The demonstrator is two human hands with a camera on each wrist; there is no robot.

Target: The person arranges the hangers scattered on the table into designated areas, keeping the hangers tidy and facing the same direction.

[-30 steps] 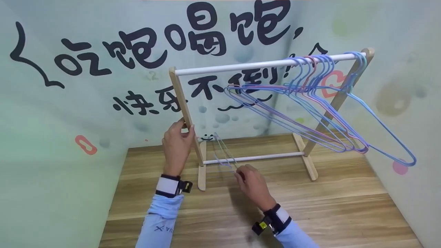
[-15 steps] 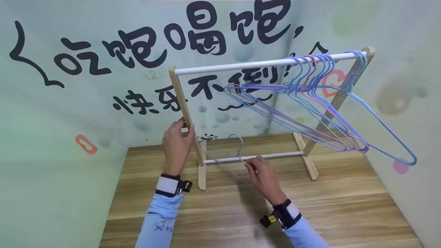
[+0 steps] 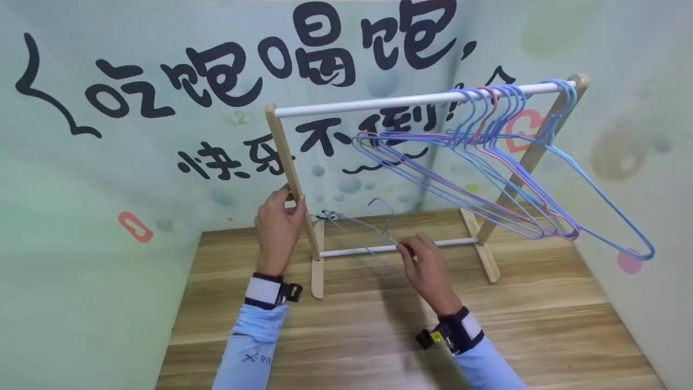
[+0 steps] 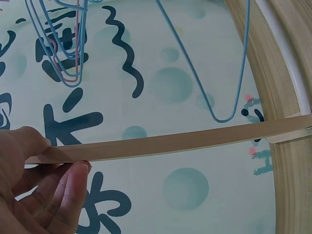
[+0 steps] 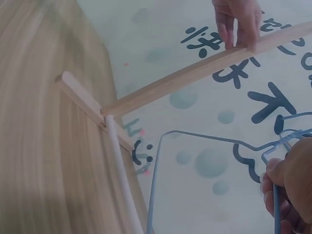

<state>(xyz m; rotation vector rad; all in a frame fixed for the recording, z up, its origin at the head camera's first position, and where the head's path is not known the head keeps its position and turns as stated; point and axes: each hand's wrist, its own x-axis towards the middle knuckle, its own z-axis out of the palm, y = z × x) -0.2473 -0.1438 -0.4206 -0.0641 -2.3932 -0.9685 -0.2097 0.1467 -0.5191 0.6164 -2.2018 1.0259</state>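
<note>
My left hand (image 3: 279, 233) grips the left wooden post (image 3: 283, 149) of a small clothes rack, thumb on one side and fingers on the other, as the left wrist view also shows. A light blue wire hanger (image 5: 204, 137) is pinched by my right hand (image 3: 430, 273) near its neck, at one shoulder. Its hook points up, in front of the wall and above the lower white rod (image 3: 357, 252). The upper white rod (image 3: 357, 105) carries several blue hangers (image 3: 503, 111) and a pinkish-red hanger (image 3: 492, 103), gathered toward the right end.
The rack's feet (image 3: 318, 284) stand on a wood-grain table (image 3: 346, 330). Behind is a pale green wall (image 3: 162, 32) with black lettering. One blue hanger (image 3: 601, 189) hangs apart at the far right and juts forward past the right post (image 3: 533, 162).
My right hand has moved right and slightly up with the hanger, which has turned so its hook and shoulder show above the lower rod. My left hand stays on the post.
</note>
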